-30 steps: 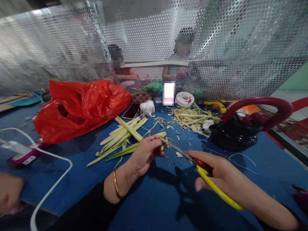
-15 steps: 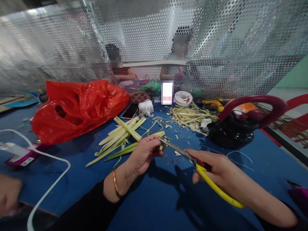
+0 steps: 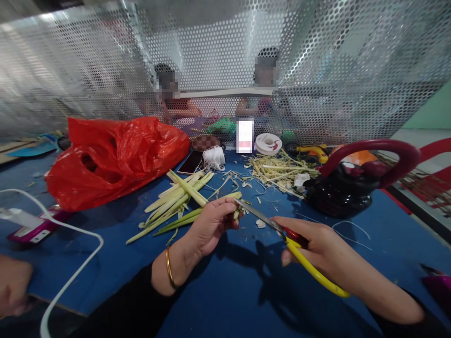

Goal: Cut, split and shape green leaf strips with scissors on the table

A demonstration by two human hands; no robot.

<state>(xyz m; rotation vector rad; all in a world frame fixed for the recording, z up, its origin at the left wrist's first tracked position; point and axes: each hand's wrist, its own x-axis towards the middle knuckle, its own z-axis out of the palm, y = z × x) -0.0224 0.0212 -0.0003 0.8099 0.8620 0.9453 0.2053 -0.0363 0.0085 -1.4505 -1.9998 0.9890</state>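
My left hand (image 3: 211, 225) is closed around a bunch of pale green leaf strips (image 3: 183, 217), pinching their cut ends above the blue table (image 3: 225, 291). A gold bangle sits on that wrist. My right hand (image 3: 313, 244) grips yellow-and-red scissors (image 3: 282, 232), whose blades point left and touch the strip ends at my left fingertips. More loose strips (image 3: 176, 197) lie on the table behind my left hand.
A red plastic bag (image 3: 112, 157) lies at the left, a dark basket with a maroon handle (image 3: 352, 188) at the right. Trimmings (image 3: 278, 171), white thread (image 3: 213, 157), a phone (image 3: 192, 162) and tape (image 3: 268, 143) lie farther back. Two people sit behind a perforated screen. A white cable (image 3: 70, 225) crosses the left.
The scissors and my right hand have shifted slightly left and up toward the strip ends. My left hand has hardly moved.
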